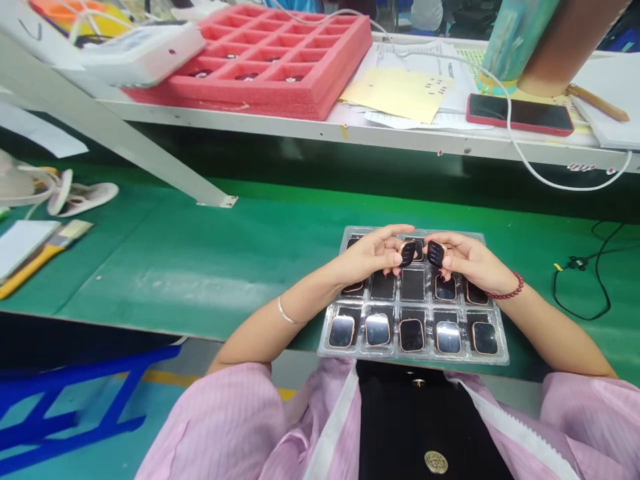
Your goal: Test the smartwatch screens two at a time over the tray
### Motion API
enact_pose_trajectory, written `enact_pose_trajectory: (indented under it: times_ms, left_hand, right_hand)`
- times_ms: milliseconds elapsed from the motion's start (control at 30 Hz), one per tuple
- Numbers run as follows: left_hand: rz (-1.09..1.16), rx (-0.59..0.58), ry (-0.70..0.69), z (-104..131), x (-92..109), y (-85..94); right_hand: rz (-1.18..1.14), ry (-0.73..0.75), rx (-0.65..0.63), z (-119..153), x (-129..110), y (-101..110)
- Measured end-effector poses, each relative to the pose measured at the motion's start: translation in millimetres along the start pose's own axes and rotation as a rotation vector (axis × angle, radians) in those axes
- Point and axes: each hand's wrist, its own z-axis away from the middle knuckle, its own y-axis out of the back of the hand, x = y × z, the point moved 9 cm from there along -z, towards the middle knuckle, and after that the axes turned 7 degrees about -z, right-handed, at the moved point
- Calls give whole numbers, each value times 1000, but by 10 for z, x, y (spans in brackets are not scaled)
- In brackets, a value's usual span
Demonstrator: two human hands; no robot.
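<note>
The left hand (367, 257) is closed in a pinch around a small dark watch body (408, 253), fingers curled, thumb stretched toward three o'clock. The right hand (467, 260) pinches a second watch body (436, 254) the same way. The two pieces sit just beside each other, faces tilted up, with a narrow gap between them, above the far half of a clear plastic tray (500, 347).

The tray lies on the green mat (200, 267) with its near edge overhanging the bench front at six o'clock, close to the person's lap. Its near row holds five watch bodies with rose-gold rims (411, 335); some middle-row pockets look dark and flat, and I cannot tell whether they are filled. The far row is mostly hidden under the hands.

Open room lies at nine o'clock: a broad bare stretch of mat runs from the tray's left edge out to a brush (45, 248) and papers near the left margin. At three o'clock the mat is free up to a black cable (575, 293) that loops near the right edge. At twelve o'clock the mat ends under a white shelf (400, 137), whose front lip hangs over the bench. On it sit a red foam tray (310, 87) at eleven o'clock, yellow paper, and a phone (520, 113) at one o'clock. A white brace (150, 163) slants down to the mat at ten o'clock.
</note>
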Motion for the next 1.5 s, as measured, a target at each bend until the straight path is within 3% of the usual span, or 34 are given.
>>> enact_pose_trajectory:
  times_ms: [200,433,1267,1500]
  left_hand:
    - [-54,44,-6,18,38,33]
    - [-121,58,-11,15,195,-119]
    - [-158,51,-42,31,80,-60]
    - [-194,175,-20,45,100,-45]
  right_hand:
    - [16,-4,-12,-3,-4,-4]
    - [90,17,-43,16,-38,-24]
    - [168,39,-44,22,8,-16]
    - [201,78,-7,33,-4,-5]
